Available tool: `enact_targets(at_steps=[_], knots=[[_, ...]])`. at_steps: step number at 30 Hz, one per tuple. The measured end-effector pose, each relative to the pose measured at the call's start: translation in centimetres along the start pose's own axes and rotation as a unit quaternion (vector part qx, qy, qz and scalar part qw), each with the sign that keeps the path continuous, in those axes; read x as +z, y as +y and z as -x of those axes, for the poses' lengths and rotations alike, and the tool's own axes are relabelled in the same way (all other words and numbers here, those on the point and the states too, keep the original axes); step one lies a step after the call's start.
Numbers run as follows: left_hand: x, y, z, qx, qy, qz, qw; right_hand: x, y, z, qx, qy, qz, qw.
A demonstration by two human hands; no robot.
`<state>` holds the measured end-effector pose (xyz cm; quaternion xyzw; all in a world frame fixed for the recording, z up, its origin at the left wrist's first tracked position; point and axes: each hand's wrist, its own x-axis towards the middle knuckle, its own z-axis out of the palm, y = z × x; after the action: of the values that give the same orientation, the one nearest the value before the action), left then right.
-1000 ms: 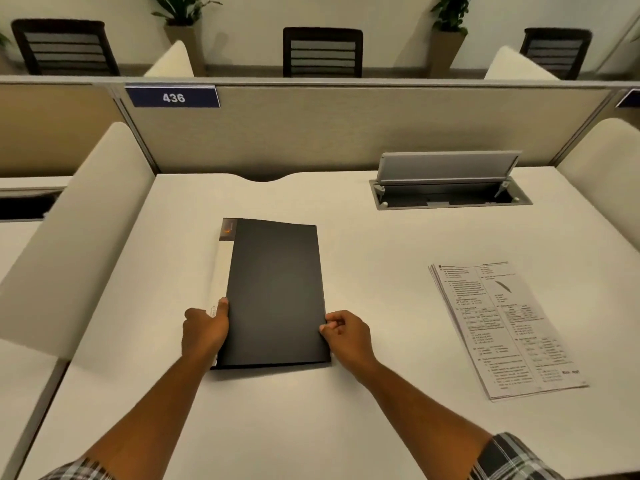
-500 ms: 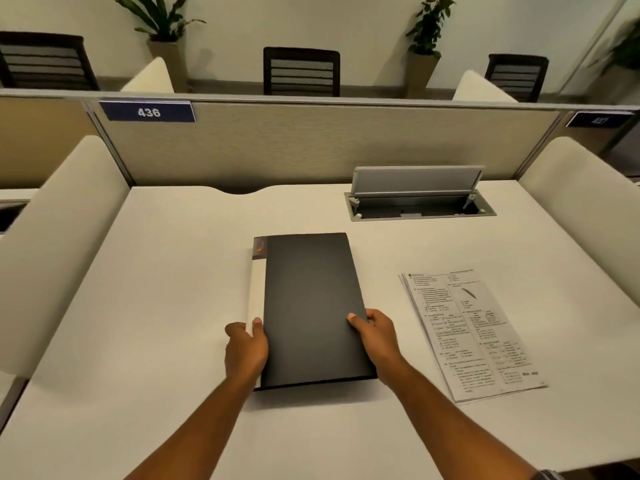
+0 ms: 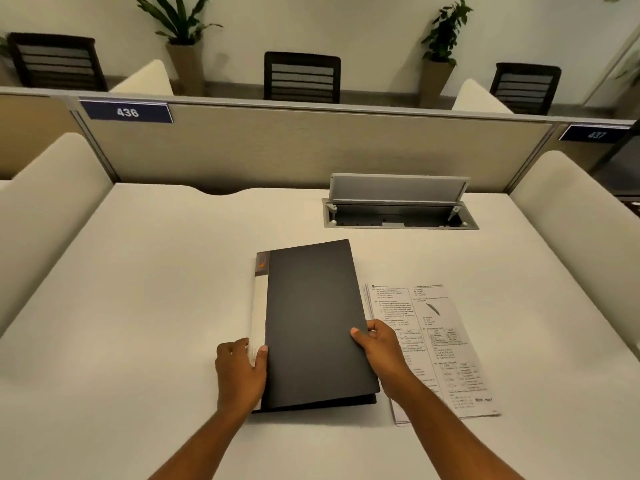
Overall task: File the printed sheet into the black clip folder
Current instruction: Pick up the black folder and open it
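The black clip folder [image 3: 313, 320] lies on the white desk [image 3: 138, 306], its pale spine on the left. My left hand [image 3: 239, 370] holds the spine near the bottom, thumb on the cover. My right hand [image 3: 379, 344] grips the cover's right edge, and that edge is raised a little off the back cover. The printed sheet [image 3: 440, 344] lies flat just right of the folder, partly under my right hand and forearm.
An open grey cable box [image 3: 398, 209] is set into the desk behind the folder. A beige partition [image 3: 311, 147] with a "436" plate closes the back. Cream side dividers [image 3: 45, 209] flank the desk. Chairs and potted plants stand beyond.
The folder has slid right, so it now lies against the printed sheet. My right hand has begun lifting the cover's right edge. Both hands kept their hold.
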<state>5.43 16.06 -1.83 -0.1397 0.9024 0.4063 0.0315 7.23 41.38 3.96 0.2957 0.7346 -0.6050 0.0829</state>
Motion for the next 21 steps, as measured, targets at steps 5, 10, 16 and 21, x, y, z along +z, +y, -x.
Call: enact_targets(at_steps=[5, 10, 16, 21], knots=[[-0.2, 0.2, 3.0, 0.052, -0.055, -0.003, 0.997, -0.8, -1.3, 0.0, 0.009, -0.025, -0.022, 0.999], [-0.9, 1.9, 7.5, 0.167, -0.162, -0.037, 0.972, 0.5, -3.3, 1.5, 0.053, -0.112, -0.163, 0.979], [-0.9, 1.1, 7.4, 0.101, -0.026, 0.095, 0.99, 4.0, -4.3, 2.9, -0.019, -0.167, -0.139, 0.976], [-2.5, 0.3, 6.6, 0.071, -0.017, 0.164, 0.984, 6.8, -3.0, 1.3, -0.131, -0.15, -0.034, 0.979]])
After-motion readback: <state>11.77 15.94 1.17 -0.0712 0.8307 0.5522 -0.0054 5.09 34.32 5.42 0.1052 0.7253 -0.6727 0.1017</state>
